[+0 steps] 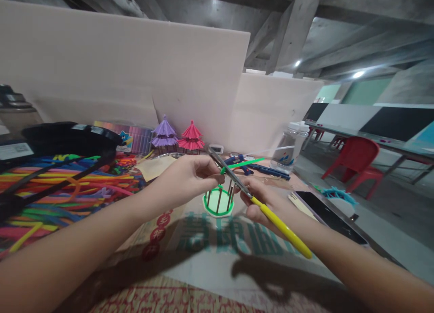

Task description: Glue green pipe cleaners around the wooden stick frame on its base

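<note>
My left hand (185, 175) is closed in a pinch on a bright green pipe cleaner (250, 163), whose free length sticks out to the right. Scissors with yellow handles (283, 227) are in my right hand (266, 197), their metal blades slanting up and left across the green strip near my left fingertips. Whether the blades touch the strip I cannot tell. Just below my hands stands a small round green base (219, 210) with a green rim and several upright brown posts; my fingers hide part of it.
Left lies a heap of colourful pipe cleaners (68, 191) with a black bag (71, 141) over it. Behind are purple (164, 134) and red (191, 139) tiered paper-like roofs, a blue glue gun (239, 160) and a clear bottle (288, 150). A phone (328, 215) lies right.
</note>
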Tool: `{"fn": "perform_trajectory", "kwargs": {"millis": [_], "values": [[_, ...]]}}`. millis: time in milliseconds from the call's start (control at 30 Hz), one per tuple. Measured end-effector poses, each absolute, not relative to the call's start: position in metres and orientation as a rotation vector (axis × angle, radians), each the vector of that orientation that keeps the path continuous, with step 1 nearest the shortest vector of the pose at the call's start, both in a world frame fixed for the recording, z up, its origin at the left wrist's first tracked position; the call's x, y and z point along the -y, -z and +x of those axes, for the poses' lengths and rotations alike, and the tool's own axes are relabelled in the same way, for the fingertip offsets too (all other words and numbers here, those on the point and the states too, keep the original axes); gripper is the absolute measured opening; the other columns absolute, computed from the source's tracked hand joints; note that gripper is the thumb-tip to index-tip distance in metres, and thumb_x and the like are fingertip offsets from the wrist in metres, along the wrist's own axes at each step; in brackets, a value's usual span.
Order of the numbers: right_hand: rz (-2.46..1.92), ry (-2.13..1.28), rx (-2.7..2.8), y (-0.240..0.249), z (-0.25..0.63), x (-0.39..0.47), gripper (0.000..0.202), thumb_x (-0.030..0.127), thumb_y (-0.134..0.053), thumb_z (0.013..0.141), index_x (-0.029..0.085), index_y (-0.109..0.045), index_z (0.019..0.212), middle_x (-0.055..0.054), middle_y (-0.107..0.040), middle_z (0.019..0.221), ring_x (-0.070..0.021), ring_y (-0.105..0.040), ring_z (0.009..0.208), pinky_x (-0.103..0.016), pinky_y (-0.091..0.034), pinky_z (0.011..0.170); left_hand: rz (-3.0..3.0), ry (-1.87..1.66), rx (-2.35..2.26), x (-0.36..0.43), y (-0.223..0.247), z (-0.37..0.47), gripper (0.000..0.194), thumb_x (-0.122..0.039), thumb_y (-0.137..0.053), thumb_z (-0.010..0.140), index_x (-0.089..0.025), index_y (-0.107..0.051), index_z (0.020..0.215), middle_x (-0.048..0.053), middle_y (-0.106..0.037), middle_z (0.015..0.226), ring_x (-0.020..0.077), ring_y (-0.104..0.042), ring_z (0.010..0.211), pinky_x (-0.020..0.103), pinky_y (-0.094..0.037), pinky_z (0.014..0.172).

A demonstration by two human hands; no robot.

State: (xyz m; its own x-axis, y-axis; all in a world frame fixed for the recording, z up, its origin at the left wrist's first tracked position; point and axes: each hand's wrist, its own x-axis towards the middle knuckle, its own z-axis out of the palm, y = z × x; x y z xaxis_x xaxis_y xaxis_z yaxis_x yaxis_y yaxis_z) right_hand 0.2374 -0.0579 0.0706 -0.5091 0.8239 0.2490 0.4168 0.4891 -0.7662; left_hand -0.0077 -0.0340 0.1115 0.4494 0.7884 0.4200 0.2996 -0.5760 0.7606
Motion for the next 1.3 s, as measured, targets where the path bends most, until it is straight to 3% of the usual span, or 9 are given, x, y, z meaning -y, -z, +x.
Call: {"fn": "perform_trajectory", "kwargs": {"millis": [200, 367, 567, 1300], "values": [[-1.049, -0.796, 2.095, -0.0688, 0.2384, 0.0559, 0.053, 0.067, -0.061, 0.083, 0.026, -0.054, 0.116, -0.003, -0.053, 0.089, -0.0183, -0.047, 0.077, -0.031, -0.042, 0.067, 2.048, -1.1, -0.904, 0.0363, -0.1147, -0.006, 0.017, -0.031, -0.067, 0.082, -0.016, -0.066, 0.076, -0.001, -0.063, 0.071, 0.0104, -0.057, 0.067, 0.022, -0.043, 0.061], [-0.926, -0.848, 2.133, -0.071, 0.2373, 0.0595, 0.053, 0.065, -0.058, 0.087, 0.024, -0.052, 0.119, -0.003, -0.051, 0.094, -0.0165, -0.043, 0.076, -0.03, -0.039, 0.066, 2.004, -1.136, -0.81, 0.0382, -0.1156, -0.0037, 0.013, -0.027, -0.064, 0.084, -0.016, -0.064, 0.078, -0.001, -0.063, 0.076, 0.0108, -0.059, 0.073, 0.023, -0.047, 0.068], [-0.863, -0.909, 2.178, -0.0728, 0.2372, 0.0609, 0.053, 0.066, -0.058, 0.088, 0.024, -0.048, 0.12, -0.001, -0.044, 0.091, -0.0147, -0.038, 0.075, -0.028, -0.036, 0.063, 2.034, -1.146, -0.795, 0.0412, -0.1157, -0.0043, 0.01, -0.023, -0.063, 0.083, -0.016, -0.062, 0.076, -0.002, -0.061, 0.075, 0.0107, -0.058, 0.072, 0.022, -0.046, 0.066], [-0.898, -0.889, 2.121, -0.0658, 0.2364, 0.0617, 0.062, 0.072, -0.057, 0.084, 0.027, -0.048, 0.125, -0.004, -0.05, 0.098, -0.0171, -0.043, 0.077, -0.029, -0.04, 0.064, 2.078, -1.171, -0.788, 0.0397, -0.1146, -0.0037, 0.018, -0.032, -0.063, 0.086, -0.016, -0.061, 0.078, -0.001, -0.058, 0.073, 0.0117, -0.054, 0.07, 0.023, -0.044, 0.063]]}}
